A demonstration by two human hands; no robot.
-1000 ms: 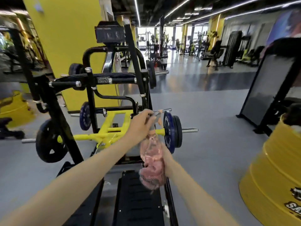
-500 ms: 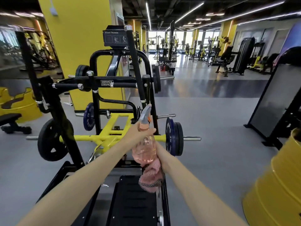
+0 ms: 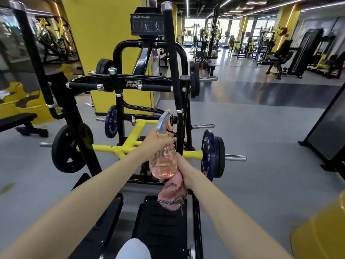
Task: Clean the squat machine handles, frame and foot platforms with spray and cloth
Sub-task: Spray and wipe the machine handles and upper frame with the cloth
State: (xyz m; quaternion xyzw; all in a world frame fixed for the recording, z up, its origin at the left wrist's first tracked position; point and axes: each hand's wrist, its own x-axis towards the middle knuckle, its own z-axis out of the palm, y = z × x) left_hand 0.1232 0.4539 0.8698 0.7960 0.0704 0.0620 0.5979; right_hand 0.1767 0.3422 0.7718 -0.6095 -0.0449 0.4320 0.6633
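The left hand (image 3: 155, 144) is wrapped tight round the neck of the spray bottle (image 3: 164, 165), just under its grey trigger head. The right hand (image 3: 183, 171) grips the cloth (image 3: 172, 193), bunched against the bottle's lower side. Both sit just in front of the lower end of the squat machine's (image 3: 118, 60) upright handle (image 3: 172, 62), apart from it. Open floor (image 3: 261, 146) lies right of the handle, the foot platform (image 3: 160, 230) below it. The bottle is clear pink, the cloth pink and fluffy with a dark checked hem

Both my forearms stretch forward and converge. My left hand (image 3: 155, 142) grips the spray bottle (image 3: 163, 165) at its neck; my right hand (image 3: 183, 171) holds the pink cloth (image 3: 172, 193) against its base
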